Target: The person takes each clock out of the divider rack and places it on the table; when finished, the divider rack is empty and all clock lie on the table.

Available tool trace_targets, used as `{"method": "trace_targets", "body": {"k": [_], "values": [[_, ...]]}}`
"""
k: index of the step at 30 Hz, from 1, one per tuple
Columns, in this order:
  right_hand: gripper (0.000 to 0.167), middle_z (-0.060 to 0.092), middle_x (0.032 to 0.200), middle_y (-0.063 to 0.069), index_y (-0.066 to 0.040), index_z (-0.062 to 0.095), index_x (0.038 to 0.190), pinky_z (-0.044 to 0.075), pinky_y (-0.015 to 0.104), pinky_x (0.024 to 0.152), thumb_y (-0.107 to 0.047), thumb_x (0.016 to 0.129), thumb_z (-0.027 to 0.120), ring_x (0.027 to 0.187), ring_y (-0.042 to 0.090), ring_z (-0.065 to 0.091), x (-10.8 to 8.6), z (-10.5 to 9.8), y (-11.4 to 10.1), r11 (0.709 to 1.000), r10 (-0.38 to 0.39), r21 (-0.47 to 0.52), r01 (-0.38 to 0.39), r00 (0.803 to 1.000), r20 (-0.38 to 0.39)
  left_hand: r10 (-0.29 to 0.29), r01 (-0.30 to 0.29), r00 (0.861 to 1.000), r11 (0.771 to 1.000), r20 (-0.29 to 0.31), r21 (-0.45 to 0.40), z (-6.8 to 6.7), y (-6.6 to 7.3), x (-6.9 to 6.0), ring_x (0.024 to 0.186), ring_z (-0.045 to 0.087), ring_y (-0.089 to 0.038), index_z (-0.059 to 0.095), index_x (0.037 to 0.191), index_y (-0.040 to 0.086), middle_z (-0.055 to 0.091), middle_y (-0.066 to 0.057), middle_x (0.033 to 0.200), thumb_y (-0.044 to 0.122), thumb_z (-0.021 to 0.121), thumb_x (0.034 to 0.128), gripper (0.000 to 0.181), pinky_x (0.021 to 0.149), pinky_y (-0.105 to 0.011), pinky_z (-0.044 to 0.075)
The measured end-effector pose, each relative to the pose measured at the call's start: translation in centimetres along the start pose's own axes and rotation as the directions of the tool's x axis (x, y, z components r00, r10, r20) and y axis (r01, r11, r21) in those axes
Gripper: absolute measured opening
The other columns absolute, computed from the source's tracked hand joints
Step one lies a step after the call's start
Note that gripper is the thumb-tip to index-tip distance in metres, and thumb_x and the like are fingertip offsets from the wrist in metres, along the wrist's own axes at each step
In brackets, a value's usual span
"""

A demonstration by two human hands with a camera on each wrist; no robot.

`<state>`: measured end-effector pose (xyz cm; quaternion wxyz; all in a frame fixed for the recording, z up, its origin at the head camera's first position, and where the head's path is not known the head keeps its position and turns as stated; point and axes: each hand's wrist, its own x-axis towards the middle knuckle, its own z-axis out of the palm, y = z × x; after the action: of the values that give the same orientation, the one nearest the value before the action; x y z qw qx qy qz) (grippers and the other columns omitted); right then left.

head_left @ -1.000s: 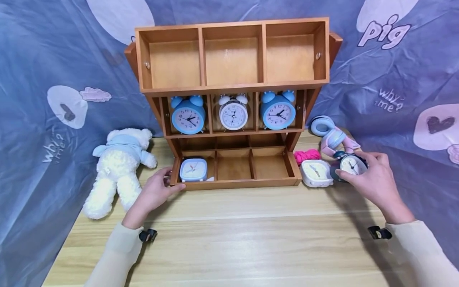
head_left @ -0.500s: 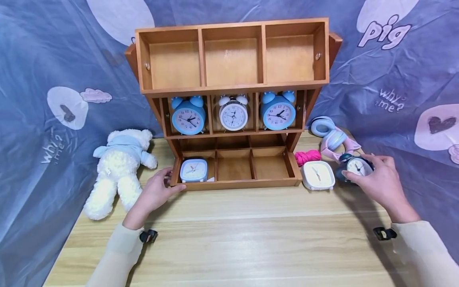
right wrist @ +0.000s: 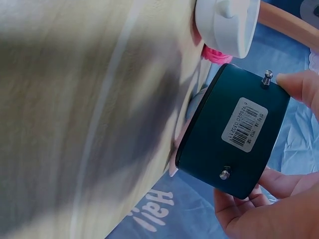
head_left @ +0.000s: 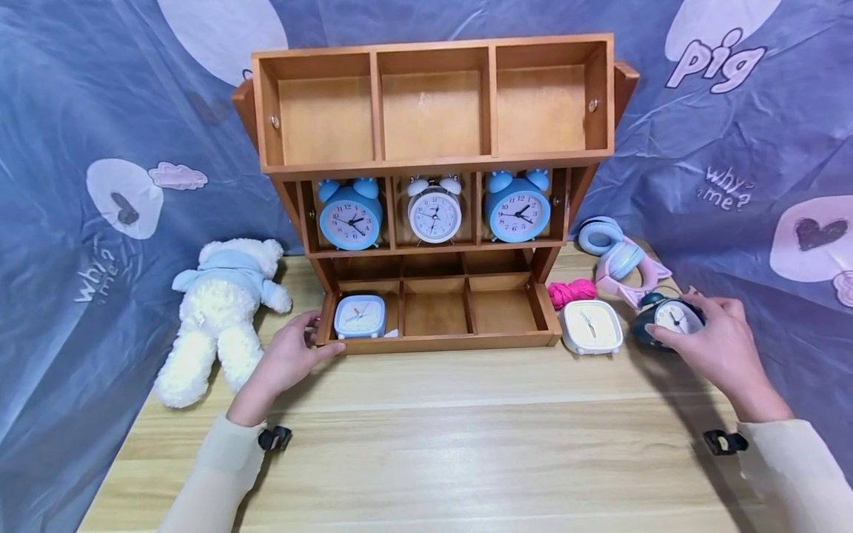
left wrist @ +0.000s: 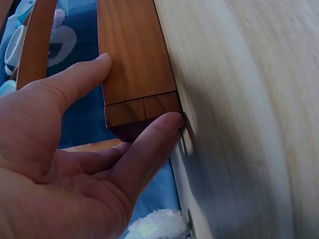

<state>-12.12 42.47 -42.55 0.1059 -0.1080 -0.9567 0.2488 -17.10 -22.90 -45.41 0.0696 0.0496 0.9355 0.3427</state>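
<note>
My right hand (head_left: 723,344) holds a dark green twin-bell alarm clock (head_left: 674,317) near the table's right side, thumb on one side and fingers on the other. In the right wrist view, the underside of the green clock (right wrist: 234,132) shows small metal feet and a barcode label. Left of it stands a square white alarm clock (head_left: 591,326). My left hand (head_left: 289,355) grips the bottom left corner of a wooden shelf (head_left: 440,345), thumb on the front edge; the left wrist view shows fingertips against the wooden end (left wrist: 144,112). A light blue square clock (head_left: 360,316) sits in the bottom left compartment.
Two blue twin-bell clocks (head_left: 351,218) and a white one (head_left: 435,215) fill the middle row. A plush bear (head_left: 220,318) lies on the left. Pink yarn (head_left: 571,293) and pink-and-blue headphones (head_left: 623,259) lie behind the white square clock. A patterned cloth (head_left: 733,148) hangs behind.
My right hand has moved right and slightly toward me with the green clock, away from the white square clock, uncovering more of the headphones. The white clock shifted slightly. My left hand stays put.
</note>
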Motion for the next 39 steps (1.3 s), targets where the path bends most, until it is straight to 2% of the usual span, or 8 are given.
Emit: {"method": "trace_targets", "body": {"k": [5, 11, 20, 27, 31, 39], "values": [[0.087, 0.038, 0.149, 0.049, 0.015, 0.053, 0.154, 0.035, 0.066, 0.093, -0.037, 0.093, 0.087, 0.127, 0.066, 0.044, -0.3, 0.2, 0.6, 1.000, -0.004, 0.001, 0.004, 1.000, 0.005, 0.000, 0.000, 1.000, 1.000, -0.003, 0.000, -0.1, 0.1, -0.1, 0.116, 0.071, -0.034, 0.050, 0.163, -0.001, 0.075, -0.022, 0.130, 0.043, 0.087, 0.0993, 0.086, 0.092, -0.044, 0.058], [0.086, 0.039, 0.148, 0.049, 0.015, 0.054, 0.152, 0.036, 0.069, 0.095, -0.037, 0.092, 0.088, 0.129, 0.065, 0.043, -0.4, 0.4, 1.0, 1.000, -0.017, -0.009, 0.017, 1.000, 0.012, 0.004, -0.004, 1.000, 1.000, -0.009, 0.004, -0.2, 0.0, 0.0, 0.117, 0.071, -0.035, 0.050, 0.162, -0.003, 0.074, -0.024, 0.132, 0.043, 0.087, 0.0995, 0.086, 0.095, -0.050, 0.059], [0.082, 0.042, 0.144, 0.049, 0.017, 0.055, 0.148, 0.038, 0.072, 0.097, -0.032, 0.091, 0.086, 0.128, 0.064, 0.043, 0.5, 0.5, 1.3, 0.997, -0.056, -0.043, 0.058, 0.998, 0.039, 0.007, -0.007, 1.000, 1.000, -0.008, 0.000, -0.5, 0.1, 0.2, 0.119, 0.071, -0.038, 0.048, 0.164, -0.003, 0.073, -0.026, 0.135, 0.041, 0.086, 0.1003, 0.087, 0.096, -0.052, 0.060], [0.082, 0.041, 0.143, 0.049, 0.015, 0.055, 0.148, 0.039, 0.073, 0.095, -0.036, 0.093, 0.086, 0.122, 0.065, 0.046, 0.7, 0.6, 2.3, 0.996, -0.053, -0.062, 0.057, 0.996, 0.070, 0.009, -0.009, 1.000, 1.000, -0.001, -0.004, -0.2, 0.0, 0.2, 0.119, 0.073, -0.037, 0.048, 0.163, -0.003, 0.074, -0.025, 0.134, 0.042, 0.087, 0.0999, 0.086, 0.095, -0.050, 0.060], [0.082, 0.040, 0.144, 0.050, 0.013, 0.054, 0.149, 0.040, 0.075, 0.093, -0.039, 0.094, 0.085, 0.122, 0.066, 0.046, 0.9, 0.6, 2.9, 0.995, -0.057, -0.073, 0.064, 0.994, 0.096, 0.017, -0.017, 1.000, 1.000, -0.008, -0.006, -0.1, -0.1, 0.2, 0.120, 0.072, -0.038, 0.048, 0.163, -0.004, 0.074, -0.026, 0.135, 0.041, 0.087, 0.1000, 0.086, 0.097, -0.053, 0.060], [0.083, 0.039, 0.145, 0.049, 0.014, 0.053, 0.150, 0.040, 0.076, 0.095, -0.039, 0.095, 0.084, 0.122, 0.067, 0.046, 0.8, 0.4, 2.9, 0.996, -0.039, -0.080, 0.049, 0.992, 0.117, 0.009, -0.009, 1.000, 1.000, -0.006, -0.007, 0.0, -0.1, 0.1, 0.118, 0.072, -0.036, 0.049, 0.163, -0.002, 0.074, -0.024, 0.133, 0.043, 0.087, 0.0992, 0.087, 0.095, -0.049, 0.059]]}}
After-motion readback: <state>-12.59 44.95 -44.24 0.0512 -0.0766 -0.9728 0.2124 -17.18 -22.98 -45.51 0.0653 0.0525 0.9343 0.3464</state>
